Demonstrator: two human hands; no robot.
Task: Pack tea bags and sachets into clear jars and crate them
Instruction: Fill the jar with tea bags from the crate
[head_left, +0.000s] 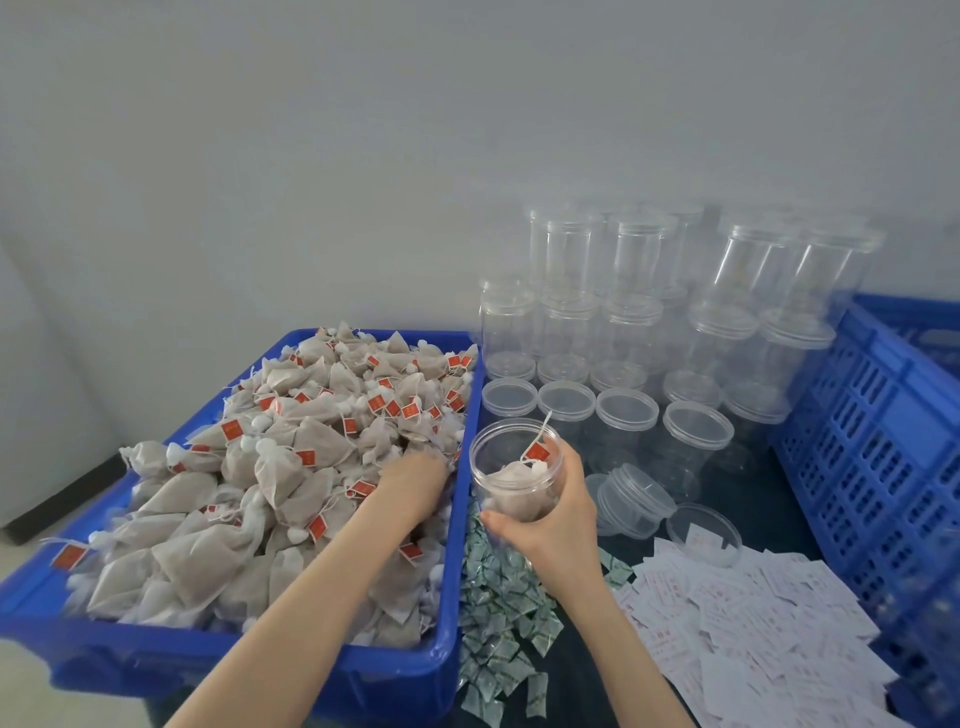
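Note:
A blue bin (322, 670) on the left is heaped with brown pyramid tea bags (291, 457) carrying red tags. My left hand (413, 480) reaches into the heap near the bin's right wall; its fingers are buried among the bags, so what they hold is hidden. My right hand (550, 514) grips an open clear jar (514, 467) just right of the bin, tilted toward me. The jar holds a few tea bags, and one red tag hangs at its rim. Green-and-white sachets (498, 623) lie on the dark table under the jar.
Empty clear jars (623, 332), some stacked, stand behind and to the right. One jar (631, 496) lies on its side beside a loose lid (704, 530). White sachets (748, 623) spread at the lower right. A blue slatted crate (878, 441) stands at the far right.

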